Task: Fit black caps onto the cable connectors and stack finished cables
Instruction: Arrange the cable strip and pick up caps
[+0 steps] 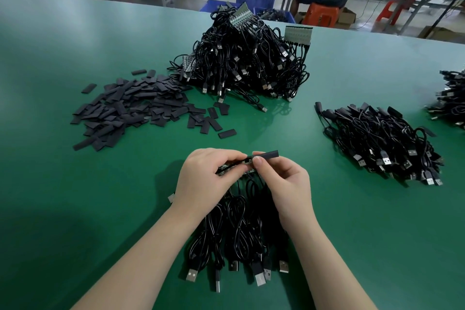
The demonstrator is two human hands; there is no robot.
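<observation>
Between the two hands, low over the green table, a black cap is being slid onto the end of a cable's connector board. The right hand pinches the cap between thumb and forefinger; its long axis lies nearly level, its free end pointing right and slightly away from the person. The left hand grips the connector, fingers curled around it, with its cable among the bundle of cables trailing toward the person, their plugs lying nearest the body. Capping looks to be the step in hand, the cap seemingly only partly on. The next move likely calls for keeping cap and connector in line and pushing leftward until the cap seats. Beyond the hands, to the left, lies a loose heap of caps; straight beyond, a tall pile of uncapped cables. To the right of the hands sits the pile of finished cables, where this one probably goes.
</observation>
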